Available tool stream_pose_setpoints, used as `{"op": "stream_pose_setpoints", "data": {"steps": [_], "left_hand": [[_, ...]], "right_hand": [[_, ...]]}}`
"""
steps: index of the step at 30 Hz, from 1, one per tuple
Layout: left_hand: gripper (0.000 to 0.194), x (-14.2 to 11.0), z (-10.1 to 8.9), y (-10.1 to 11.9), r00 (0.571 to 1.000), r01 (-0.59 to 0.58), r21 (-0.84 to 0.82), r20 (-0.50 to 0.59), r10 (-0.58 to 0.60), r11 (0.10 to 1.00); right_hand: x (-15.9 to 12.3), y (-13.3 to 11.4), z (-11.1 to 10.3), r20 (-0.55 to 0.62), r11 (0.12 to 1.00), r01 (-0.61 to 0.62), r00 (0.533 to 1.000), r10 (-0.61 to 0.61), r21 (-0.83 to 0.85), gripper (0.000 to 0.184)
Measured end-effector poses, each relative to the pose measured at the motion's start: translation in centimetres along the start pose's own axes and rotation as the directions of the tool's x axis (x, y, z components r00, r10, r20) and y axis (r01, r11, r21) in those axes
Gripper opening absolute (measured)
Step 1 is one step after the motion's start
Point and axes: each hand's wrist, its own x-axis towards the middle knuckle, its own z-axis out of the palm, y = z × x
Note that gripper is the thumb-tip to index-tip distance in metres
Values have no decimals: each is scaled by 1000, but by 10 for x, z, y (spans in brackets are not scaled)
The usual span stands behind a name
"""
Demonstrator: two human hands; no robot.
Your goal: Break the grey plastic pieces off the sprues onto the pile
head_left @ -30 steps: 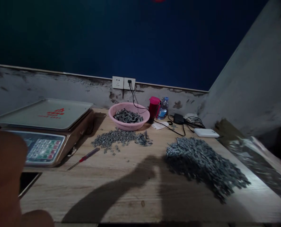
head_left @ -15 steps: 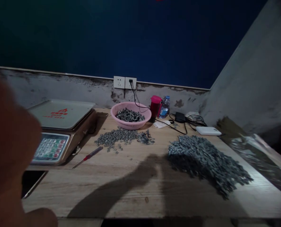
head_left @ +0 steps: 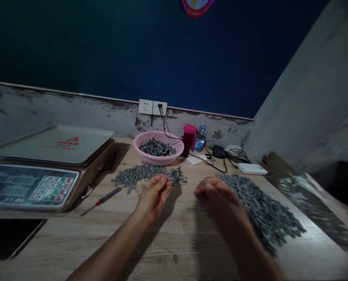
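Observation:
My left hand [head_left: 154, 196] is over the middle of the table, its thumb and forefinger pinched together. Whatever the pinch holds is too small to make out. Just behind it lies a spread of small grey metal pieces [head_left: 133, 175], with a few larger ones [head_left: 177, 176] at its right end. My right hand [head_left: 216, 194] hovers at the left edge of a big heap of grey metal parts [head_left: 261, 207]. Motion smears its fingers, and their grip is unclear. A pink plastic basket [head_left: 139, 150] behind the spread contains more grey metal parts [head_left: 157, 147].
A weighing scale [head_left: 74, 171] stands on the left, near a red-handled screwdriver [head_left: 102, 201] and a dark flat device [head_left: 13, 236]. Along the wall are a red lidded cup [head_left: 188, 140], a water bottle [head_left: 201, 139], black cables [head_left: 235, 155] and a white box [head_left: 252, 168].
A large blurred hand close to the camera at the left has left that spot. Both my hands now show over the table. The view has tilted up slightly; the parts look unmoved.

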Motion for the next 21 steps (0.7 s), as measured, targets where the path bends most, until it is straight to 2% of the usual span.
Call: {"op": "stream_pose_setpoints", "data": {"steps": [4, 9, 16, 21], "left_hand": [[10, 35, -8, -29, 1000, 3, 53, 16, -4, 999], [14, 43, -21, -38, 982, -111, 195, 170, 78, 975], [15, 45, -32, -40, 940, -261, 296, 293, 173, 919], [14, 46, -36, -39, 920, -347, 414, 324, 220, 841]], "right_hand": [[27, 28, 16, -6, 987, -122, 992, 123, 102, 26], [52, 56, 20, 44, 960, -244, 970, 240, 135, 32], [53, 66, 16, 85, 931, -341, 940, 332, 133, 31], [51, 66, 14, 97, 936, -345, 936, 338, 74, 27]]}}
